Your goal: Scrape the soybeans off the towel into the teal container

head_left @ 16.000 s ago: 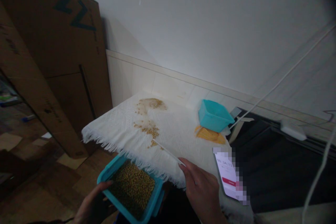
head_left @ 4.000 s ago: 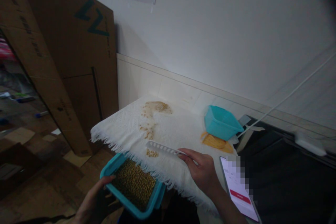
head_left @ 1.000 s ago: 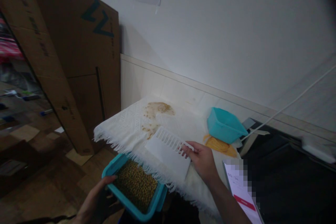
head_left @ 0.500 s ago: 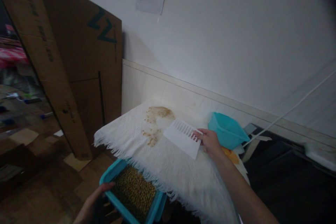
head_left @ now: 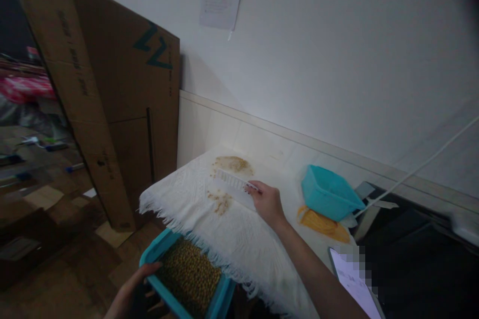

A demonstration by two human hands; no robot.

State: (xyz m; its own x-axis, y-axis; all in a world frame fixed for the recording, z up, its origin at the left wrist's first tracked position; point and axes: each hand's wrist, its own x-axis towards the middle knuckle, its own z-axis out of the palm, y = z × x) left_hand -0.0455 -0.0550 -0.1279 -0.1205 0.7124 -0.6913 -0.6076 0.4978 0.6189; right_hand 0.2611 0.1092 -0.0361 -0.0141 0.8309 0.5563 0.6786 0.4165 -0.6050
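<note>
The white slotted plate (head_left: 236, 193) is at the centre of the frame, low over the cloth-covered table (head_left: 224, 237). The fingers of the right hand (head_left: 270, 203) are closed on its right end, at the slotted edge. The plate appears thin, light and fairly stiff, probably plastic. Grip it by the slotted edge, where the openings should resist slipping; the plain edge should be left free. Excess pressure may flex it or drag the soft cloth.

The blue tray (head_left: 150, 253) is at the lower centre-left of the frame, just below the cloth fringe. The left hand (head_left: 134, 284) holds its left side, thumb over the rim; the other fingers are partly hidden. Filled with beans (head_left: 190, 271), the tray is likely the heavier item and may tip if held at one side only. Grasp the rim and support the base.

The loose beans (head_left: 222, 201) beside the plate appear small, hard and prone to rolling; gather them in groups, using light strokes.
</note>
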